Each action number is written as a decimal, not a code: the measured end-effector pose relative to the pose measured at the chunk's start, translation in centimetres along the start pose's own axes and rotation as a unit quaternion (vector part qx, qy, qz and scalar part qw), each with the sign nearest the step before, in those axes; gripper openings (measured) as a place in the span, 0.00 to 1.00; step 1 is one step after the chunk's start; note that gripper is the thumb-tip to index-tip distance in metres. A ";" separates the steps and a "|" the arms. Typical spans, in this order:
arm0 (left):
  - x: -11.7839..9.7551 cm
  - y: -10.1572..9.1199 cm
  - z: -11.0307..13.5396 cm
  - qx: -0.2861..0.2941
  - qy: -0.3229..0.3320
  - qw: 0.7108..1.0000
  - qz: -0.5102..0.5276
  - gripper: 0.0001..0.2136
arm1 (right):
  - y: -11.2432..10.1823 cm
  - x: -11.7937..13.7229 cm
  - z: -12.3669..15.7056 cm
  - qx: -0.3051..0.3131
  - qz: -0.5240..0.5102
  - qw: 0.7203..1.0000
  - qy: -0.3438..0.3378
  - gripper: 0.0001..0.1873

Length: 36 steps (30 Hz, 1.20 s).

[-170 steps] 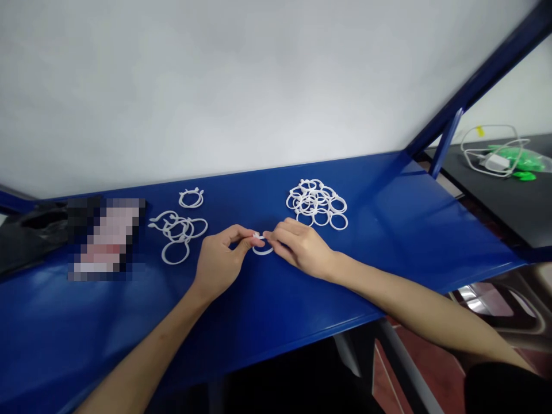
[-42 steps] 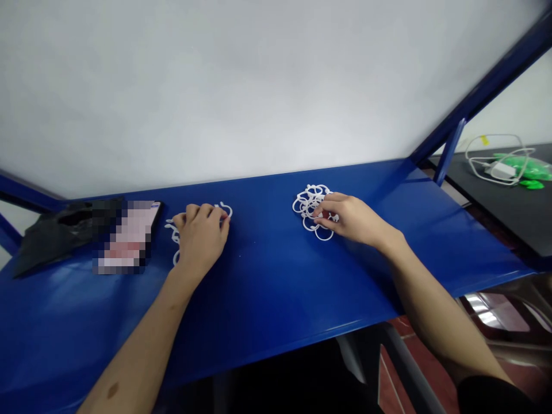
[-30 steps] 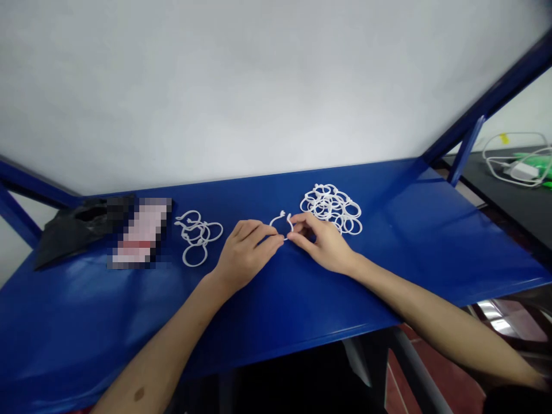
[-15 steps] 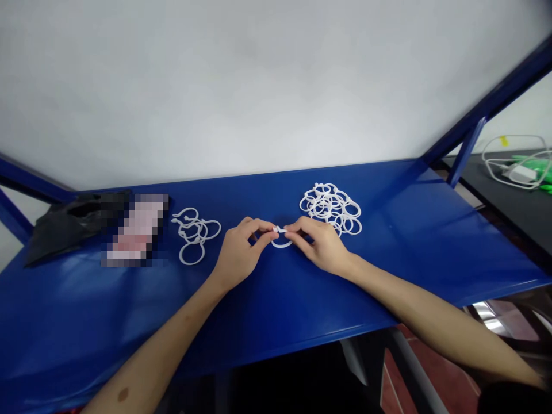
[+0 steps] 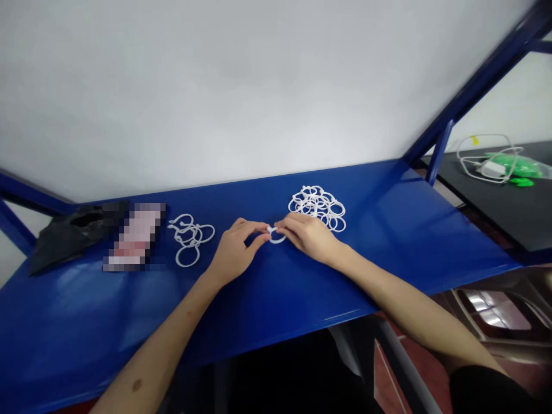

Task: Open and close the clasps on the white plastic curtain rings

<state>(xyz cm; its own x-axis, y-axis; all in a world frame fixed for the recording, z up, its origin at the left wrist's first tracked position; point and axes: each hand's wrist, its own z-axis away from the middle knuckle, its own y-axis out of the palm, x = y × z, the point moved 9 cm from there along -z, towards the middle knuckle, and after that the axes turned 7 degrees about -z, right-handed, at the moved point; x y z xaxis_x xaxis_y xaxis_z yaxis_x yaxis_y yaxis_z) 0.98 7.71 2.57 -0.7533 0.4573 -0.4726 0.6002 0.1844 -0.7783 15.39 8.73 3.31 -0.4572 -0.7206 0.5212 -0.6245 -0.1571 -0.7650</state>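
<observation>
held ring (image 5: pixel 277 241): white, thin, between the two hands above the middle of the worktop (image 5: pixel 259 310); its small knobbed fastening sits at the fingertips, too small to tell whether joined.
left hand (image 5: pixel 235 251): thumb and forefinger pinched almost together on the fastening's left side.
right hand (image 5: pixel 311 236): fingers bunched, thumb beneath, gripping the ring's right side; the exact contact is partly hidden.
good handling: judged best with each pinch close to the fastening, ends level and in line, pressure short and straight; gripping far round the hoop would probably let it flex or twist.
right pile (image 5: pixel 314 206): many overlapping white rings, just beyond the right hand.
left group (image 5: pixel 190 245): a few tangled white rings, the uppermost with its ends apart.
far left: a pixelated flat item (image 5: pixel 135 236), with a black bag (image 5: pixel 64 240) beside it.
far right: white cable and adapter (image 5: pixel 493 169) near green material (image 5: pixel 524 165).
</observation>
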 end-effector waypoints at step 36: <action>14.3 -9.0 2.0 0.008 -0.187 0.953 -0.240 0.13 | -10.5 -11.7 3.7 -0.027 0.170 0.931 0.322 0.19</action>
<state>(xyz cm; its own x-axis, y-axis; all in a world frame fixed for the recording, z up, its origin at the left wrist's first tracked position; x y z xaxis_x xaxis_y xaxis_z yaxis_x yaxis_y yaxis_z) -15.76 10.88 1.98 -0.9849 -0.0182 -0.1720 0.1602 0.2792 -0.9468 29.68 16.30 3.87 -0.9085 -0.1644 0.3842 -0.3972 0.0535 -0.9162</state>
